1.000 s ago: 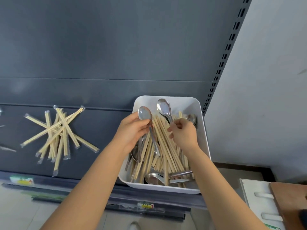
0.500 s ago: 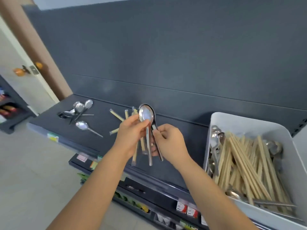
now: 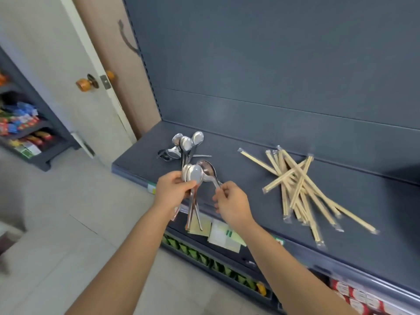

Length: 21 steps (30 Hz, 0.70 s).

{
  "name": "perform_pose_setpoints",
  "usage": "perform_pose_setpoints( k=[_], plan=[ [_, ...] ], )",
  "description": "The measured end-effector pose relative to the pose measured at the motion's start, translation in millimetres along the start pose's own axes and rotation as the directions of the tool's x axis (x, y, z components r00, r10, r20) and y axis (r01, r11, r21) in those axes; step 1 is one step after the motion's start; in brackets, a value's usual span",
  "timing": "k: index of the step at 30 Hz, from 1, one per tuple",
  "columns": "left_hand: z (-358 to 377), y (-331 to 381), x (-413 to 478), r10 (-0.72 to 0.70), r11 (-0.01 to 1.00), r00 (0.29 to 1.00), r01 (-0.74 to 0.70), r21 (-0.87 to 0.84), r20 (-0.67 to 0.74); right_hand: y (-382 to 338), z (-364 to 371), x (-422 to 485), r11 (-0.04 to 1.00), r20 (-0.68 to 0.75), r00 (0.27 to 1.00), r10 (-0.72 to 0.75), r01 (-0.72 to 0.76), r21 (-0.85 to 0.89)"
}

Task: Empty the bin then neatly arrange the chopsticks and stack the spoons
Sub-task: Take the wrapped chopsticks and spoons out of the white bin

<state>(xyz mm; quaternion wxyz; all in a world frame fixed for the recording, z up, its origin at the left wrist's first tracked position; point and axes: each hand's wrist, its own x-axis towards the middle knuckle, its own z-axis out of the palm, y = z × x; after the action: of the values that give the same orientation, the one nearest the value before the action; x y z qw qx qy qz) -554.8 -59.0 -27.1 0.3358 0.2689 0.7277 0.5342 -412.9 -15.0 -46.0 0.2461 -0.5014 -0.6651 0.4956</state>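
My left hand [image 3: 173, 188] grips a small bunch of metal spoons [image 3: 193, 176] by their necks, bowls up and handles hanging below my fingers. Beside it, my right hand [image 3: 230, 201] pinches the handle of a single spoon [image 3: 208, 170], whose bowl sits just right of the bunch. Behind both hands, more spoons [image 3: 185, 144] lie in a loose heap at the left end of the dark shelf [image 3: 238, 169]. A criss-crossed pile of wrapped wooden chopsticks [image 3: 300, 189] lies on the shelf to the right. The bin is out of view.
The shelf's front edge [image 3: 318, 264] runs diagonally below my arms, with paper tags hanging from it and stocked goods on lower shelves. A door with a round knob [image 3: 87, 84] stands at left, next to another stocked rack [image 3: 20, 130]. Pale floor lies below.
The view swung left from the bin to the shelf's left end. Both hands carried spoons out of the bin and now hold them over the shelf near the spoon heap.
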Motion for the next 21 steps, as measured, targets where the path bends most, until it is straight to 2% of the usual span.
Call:
perform_pose_setpoints(
  k=[4,7,12,17,19,21],
  plan=[
    [-17.1,-6.8,59.2,-0.03,0.997,0.999,0.028,0.079,0.025,-0.8,22.1,46.4,0.982,-0.058,0.997,-0.047,0.036,-0.185],
    [-17.2,-7.7,102.8,-0.006,0.99,0.998,-0.003,0.144,0.06,5.8,38.4,86.9,0.979,-0.076,0.997,-0.026,0.01,-0.203],
    [-15.9,-1.2,167.8,0.073,0.947,0.988,-0.111,0.301,0.133,-0.3,67.5,147.1,0.991,-0.103,0.986,0.135,-0.132,0.038],
    [-18.7,4.4,219.3,0.116,0.9,0.974,-0.185,0.394,0.192,-18.0,88.1,188.4,0.914,-0.133,0.958,0.253,-0.191,0.358],
    [-20.1,4.1,231.5,0.121,0.874,0.964,-0.217,0.436,0.237,-22.7,93.2,195.1,0.891,-0.149,0.949,0.277,-0.195,0.409],
    [-20.7,5.4,241.8,0.115,0.869,0.951,-0.236,0.435,0.286,-25.4,95.8,199.8,0.906,-0.181,0.942,0.282,-0.199,0.374]
  ],
)
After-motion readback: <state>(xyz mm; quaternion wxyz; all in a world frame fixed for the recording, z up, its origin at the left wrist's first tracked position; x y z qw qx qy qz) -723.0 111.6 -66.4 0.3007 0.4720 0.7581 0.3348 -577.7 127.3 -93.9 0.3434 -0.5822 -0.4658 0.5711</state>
